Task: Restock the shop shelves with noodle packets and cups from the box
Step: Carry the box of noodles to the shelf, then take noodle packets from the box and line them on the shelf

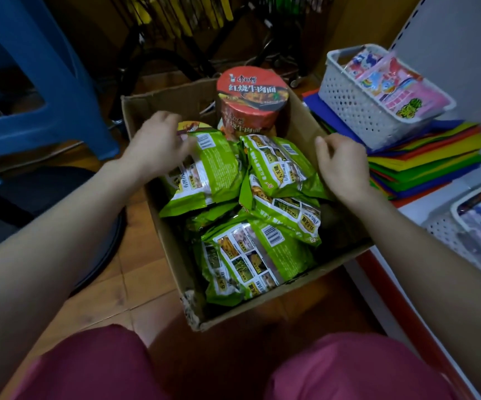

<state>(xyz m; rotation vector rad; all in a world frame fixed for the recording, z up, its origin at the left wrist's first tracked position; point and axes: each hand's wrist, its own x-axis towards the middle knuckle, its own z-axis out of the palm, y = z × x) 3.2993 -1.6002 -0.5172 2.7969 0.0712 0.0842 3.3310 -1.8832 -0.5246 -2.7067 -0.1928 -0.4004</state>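
the cardboard box [173,264] sits on the floor between the person's knees, flaps open, probably so both hands can reach in without leaning. it is heaped with green noodle packets [248,264] lying loose at all angles. a red noodle cup [251,102] stands upright at the box's 12 o'clock end, with part of what looks like a second lid [191,127] showing beside it.

the left hand [158,142] is at the box's 10 o'clock, its fingers laid on the top edge of the upper-left packet [204,171]. the hand is blurred, so i cannot tell whether they pinch the wrapper or only touch it. the right hand [340,166] hangs at 2 o'clock over the right-hand packet [279,166], fingers loosely curled, thumb raised, and nothing seen in them.

my reading is that the first grab is only starting, with both hands on the top layer because those packets lift free most easily.

the shelf [470,67] stands at 3 o'clock, close beside the box, which keeps each carry short. it holds a white basket [354,111] of pink sachets on a stack of coloured sheets [424,157]. a blue stool [46,90] is at 10 o'clock.
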